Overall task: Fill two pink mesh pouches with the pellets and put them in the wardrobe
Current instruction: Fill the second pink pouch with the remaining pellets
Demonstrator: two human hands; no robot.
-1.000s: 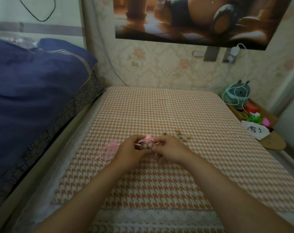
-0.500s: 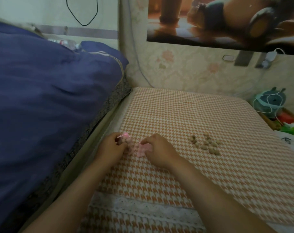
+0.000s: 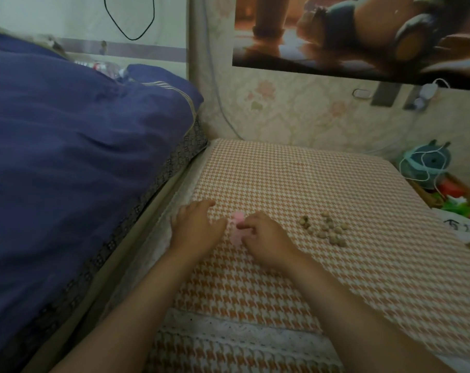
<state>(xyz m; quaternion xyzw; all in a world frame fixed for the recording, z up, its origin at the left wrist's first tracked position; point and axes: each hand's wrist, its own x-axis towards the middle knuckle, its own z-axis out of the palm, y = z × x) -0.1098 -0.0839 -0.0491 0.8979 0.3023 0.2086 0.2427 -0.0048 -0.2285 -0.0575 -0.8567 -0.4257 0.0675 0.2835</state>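
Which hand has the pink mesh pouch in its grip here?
The right hand: it pinches the pink mesh pouch on the checked cloth. The left hand lies beside it, fingers spread, gripping nothing.

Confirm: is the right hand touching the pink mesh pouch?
Touching. The head view shows the right hand pinching the pink mesh pouch with curled fingers, no gap between them.

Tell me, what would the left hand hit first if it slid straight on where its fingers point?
Nothing close: the left hand points away over bare checked cloth, so the way looks free up to the wall, though depth is unclear. The pouch lies to its right, off that line.
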